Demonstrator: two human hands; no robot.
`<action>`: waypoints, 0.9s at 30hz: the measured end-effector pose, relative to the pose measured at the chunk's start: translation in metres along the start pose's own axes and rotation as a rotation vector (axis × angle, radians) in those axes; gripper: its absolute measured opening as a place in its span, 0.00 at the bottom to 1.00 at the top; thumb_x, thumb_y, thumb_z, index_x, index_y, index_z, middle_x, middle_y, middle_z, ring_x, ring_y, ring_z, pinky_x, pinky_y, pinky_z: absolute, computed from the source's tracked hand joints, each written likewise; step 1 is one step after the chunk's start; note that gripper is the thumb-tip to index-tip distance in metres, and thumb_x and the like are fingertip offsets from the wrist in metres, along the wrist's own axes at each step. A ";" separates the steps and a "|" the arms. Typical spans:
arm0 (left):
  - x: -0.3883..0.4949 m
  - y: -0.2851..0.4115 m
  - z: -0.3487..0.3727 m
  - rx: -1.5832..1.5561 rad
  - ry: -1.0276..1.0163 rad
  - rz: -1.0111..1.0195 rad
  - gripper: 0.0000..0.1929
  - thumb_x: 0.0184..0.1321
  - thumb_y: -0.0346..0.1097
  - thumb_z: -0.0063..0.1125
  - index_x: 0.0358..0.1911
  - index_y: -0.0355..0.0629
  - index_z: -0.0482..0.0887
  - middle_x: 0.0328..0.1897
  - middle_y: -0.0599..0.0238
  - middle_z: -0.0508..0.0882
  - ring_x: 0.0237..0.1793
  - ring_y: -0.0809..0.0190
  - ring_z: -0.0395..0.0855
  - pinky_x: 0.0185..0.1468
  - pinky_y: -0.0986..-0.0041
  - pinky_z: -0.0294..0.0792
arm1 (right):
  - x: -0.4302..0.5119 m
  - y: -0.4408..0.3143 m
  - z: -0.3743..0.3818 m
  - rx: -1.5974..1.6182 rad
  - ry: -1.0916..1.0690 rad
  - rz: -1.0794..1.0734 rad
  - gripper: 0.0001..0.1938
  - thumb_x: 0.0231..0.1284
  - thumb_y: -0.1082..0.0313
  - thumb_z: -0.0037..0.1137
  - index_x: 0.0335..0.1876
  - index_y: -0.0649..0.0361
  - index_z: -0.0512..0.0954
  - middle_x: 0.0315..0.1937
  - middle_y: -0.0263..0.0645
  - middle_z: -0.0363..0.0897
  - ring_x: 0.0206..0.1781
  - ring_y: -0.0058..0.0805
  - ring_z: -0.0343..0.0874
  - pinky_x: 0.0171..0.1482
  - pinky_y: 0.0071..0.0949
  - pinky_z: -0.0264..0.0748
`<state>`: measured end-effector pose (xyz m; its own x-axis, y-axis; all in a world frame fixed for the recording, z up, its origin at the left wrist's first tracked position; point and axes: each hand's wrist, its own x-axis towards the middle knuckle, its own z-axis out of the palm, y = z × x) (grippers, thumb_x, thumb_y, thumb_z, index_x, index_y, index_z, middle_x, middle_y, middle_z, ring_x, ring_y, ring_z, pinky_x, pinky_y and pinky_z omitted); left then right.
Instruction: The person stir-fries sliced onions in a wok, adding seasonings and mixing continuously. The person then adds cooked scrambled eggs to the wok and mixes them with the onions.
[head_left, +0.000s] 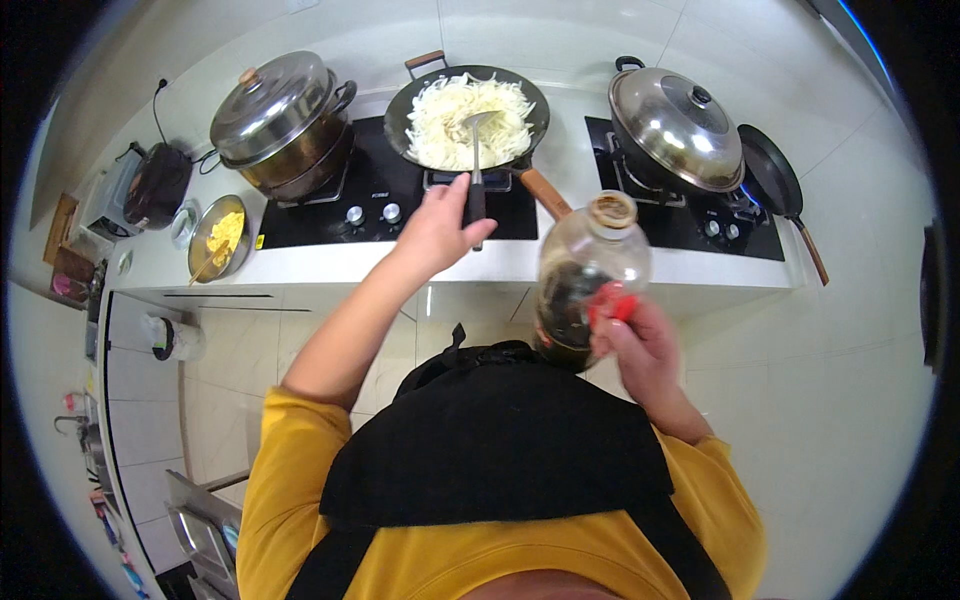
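Observation:
My right hand (645, 345) grips the red handle (613, 301) of a large clear plastic jug (574, 281) partly filled with dark liquid. Its mouth is uncapped and stained brown around the rim. My left hand (442, 232) is at the dark handle of a metal spatula (476, 154), fingers and thumb spread rather than wrapped round it. The spatula's blade rests among pale sliced strips (442, 112), likely onion, which heap up in a dark wok (392, 124). The wok's wooden handle (546, 193) points towards the jug.
A lidded steel pot (285, 127) stands on the left of the black hob (315, 225). On the right hob is a wok under a domed steel lid (679, 127), with a frying pan (772, 169) beside it. A metal bowl (199, 244) of yellow food, likely egg, sits at the left counter edge.

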<state>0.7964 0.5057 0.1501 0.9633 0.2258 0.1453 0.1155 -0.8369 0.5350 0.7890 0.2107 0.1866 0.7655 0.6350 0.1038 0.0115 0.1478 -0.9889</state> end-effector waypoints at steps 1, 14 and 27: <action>0.017 0.001 0.023 0.052 -0.063 -0.038 0.44 0.51 0.47 0.70 0.69 0.40 0.59 0.55 0.40 0.74 0.48 0.44 0.80 0.50 0.61 0.75 | 0.000 -0.013 -0.017 0.049 0.057 0.024 0.07 0.68 0.74 0.47 0.47 0.63 0.74 0.33 0.32 0.75 0.29 0.16 0.71 0.35 0.16 0.71; 0.044 -0.060 -0.036 -0.692 -0.031 -0.500 0.30 0.63 0.30 0.45 0.71 0.41 0.58 0.37 0.59 0.80 0.23 0.64 0.72 0.26 0.75 0.66 | 0.164 -0.061 -0.131 -0.319 0.008 0.250 0.14 0.73 0.59 0.43 0.35 0.59 0.75 0.20 0.22 0.64 0.20 0.09 0.57 0.22 0.12 0.54; 0.016 -0.096 -0.086 -1.658 -0.232 -0.739 0.23 0.70 0.31 0.42 0.67 0.40 0.60 0.36 0.65 0.75 0.20 0.76 0.59 0.16 0.88 0.50 | 0.338 0.017 -0.077 -0.546 -0.126 0.511 0.14 0.72 0.57 0.46 0.31 0.56 0.74 0.17 0.22 0.62 0.17 0.10 0.57 0.19 0.13 0.51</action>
<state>0.7801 0.6324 0.1731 0.8592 0.0902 -0.5036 0.2913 0.7228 0.6266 1.0976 0.3691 0.1966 0.6821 0.6103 -0.4028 0.0171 -0.5640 -0.8256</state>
